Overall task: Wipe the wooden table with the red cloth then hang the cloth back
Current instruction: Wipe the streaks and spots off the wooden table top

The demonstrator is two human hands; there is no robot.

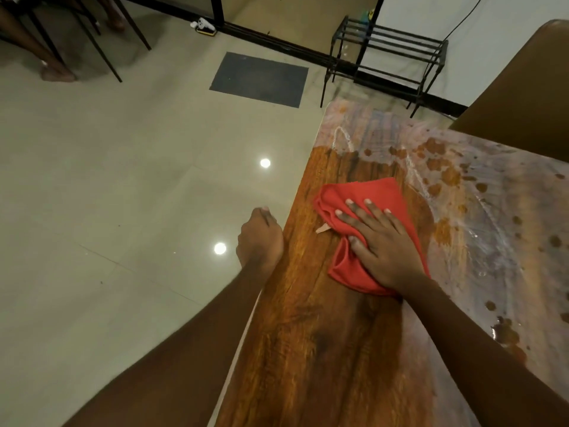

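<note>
Red cloth (363, 211) lies bunched on the wooden table (323, 349), near its left edge, about midway along the visible top. Right hand (381, 241) is flat on top of it, palm down, fingers (357, 211) spread and pointing toward the table's far left corner, thumb tucked against a fold on the near side. Cloth sticks out past the fingertips on the far side and past the heel of the hand on the near side. A small pale tag (322, 229) pokes out from under the cloth's left edge, lying on the wood.

Left hand (260, 238) sits at the table's left edge, fingers curled inward, loosely closed; can't tell if it grips the edge or just rests against it.

Table surface: near-left strip around the cloth shows clean dark wood grain. Far end and right side carry a whitish streaky film (492, 241) with brown spots showing through.

Off the table: dark floor mat (260, 78) beyond the far left corner, black metal rack (388, 57) by the wall past the far edge, brown chair back (523, 87) at the far right corner.
</note>
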